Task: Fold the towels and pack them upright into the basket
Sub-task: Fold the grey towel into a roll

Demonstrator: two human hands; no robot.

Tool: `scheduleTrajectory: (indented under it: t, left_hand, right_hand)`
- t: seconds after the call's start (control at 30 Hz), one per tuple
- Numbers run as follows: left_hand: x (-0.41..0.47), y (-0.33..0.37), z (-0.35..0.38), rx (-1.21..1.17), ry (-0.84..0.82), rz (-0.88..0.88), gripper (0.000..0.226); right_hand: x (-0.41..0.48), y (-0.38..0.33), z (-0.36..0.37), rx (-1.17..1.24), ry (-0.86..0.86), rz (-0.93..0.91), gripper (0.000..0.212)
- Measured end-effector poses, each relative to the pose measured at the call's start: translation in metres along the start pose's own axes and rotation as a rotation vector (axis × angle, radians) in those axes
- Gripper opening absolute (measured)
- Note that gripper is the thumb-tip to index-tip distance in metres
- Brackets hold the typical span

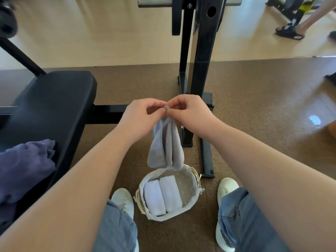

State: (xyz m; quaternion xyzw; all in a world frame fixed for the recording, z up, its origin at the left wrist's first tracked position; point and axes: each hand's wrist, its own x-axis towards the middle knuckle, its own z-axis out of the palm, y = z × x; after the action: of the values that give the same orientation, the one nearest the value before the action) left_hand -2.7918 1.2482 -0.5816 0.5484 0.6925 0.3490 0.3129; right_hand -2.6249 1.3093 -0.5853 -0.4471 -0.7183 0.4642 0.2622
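a purple cloth [23, 170] is lying on a black bench [52, 106], left of the basket [193, 180]. above the basket, the left hand [141, 118] and right hand [190, 113] are both pinching the top of a grey towel [166, 146], letting it hang. two white folded towels [162, 194] are standing inside the basket, between two white shoes [124, 199].

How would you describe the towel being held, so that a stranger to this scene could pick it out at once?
Start at the lined basket on the brown floor between the person's white shoes. Directly above it, the left hand and right hand pinch a grey towel by its top. Unlike the two white towels packed inside, it is grey and hangs loose.
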Motion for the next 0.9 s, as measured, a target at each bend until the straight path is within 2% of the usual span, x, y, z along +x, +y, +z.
scheduleTrajectory:
  t: [0.1, 0.2, 0.37, 0.5, 0.6, 0.7, 0.9]
  left_hand:
    - [-0.001, 0.001, -0.002, 0.049, -0.002, 0.014, 0.015]
    - [-0.002, 0.001, -0.001, 0.094, 0.023, 0.033, 0.006]
    - [-0.005, -0.001, -0.002, 0.098, 0.056, 0.06, 0.009]
    - [-0.006, -0.004, -0.01, 0.058, 0.128, 0.085, 0.009]
    - [-0.008, -0.007, -0.015, 0.011, 0.157, 0.089, 0.009]
    - [-0.011, -0.009, -0.017, -0.029, 0.13, 0.093, 0.011]
    - [-0.02, -0.021, -0.021, 0.017, 0.094, 0.081, 0.012]
  right_hand:
    - [-0.001, 0.0, -0.003, 0.011, 0.0, -0.026, 0.016]
    - [-0.002, -0.002, -0.003, -0.03, -0.025, -0.053, 0.014]
    - [-0.009, 0.002, 0.005, -0.2, -0.116, -0.049, 0.027]
    - [-0.011, 0.003, 0.003, -0.223, -0.108, -0.079, 0.018]
    - [-0.012, 0.005, 0.002, -0.223, -0.163, -0.086, 0.014]
    - [-0.014, 0.012, 0.007, -0.266, -0.259, -0.073, 0.021]
    - [-0.013, 0.02, 0.012, -0.406, -0.298, -0.031, 0.013]
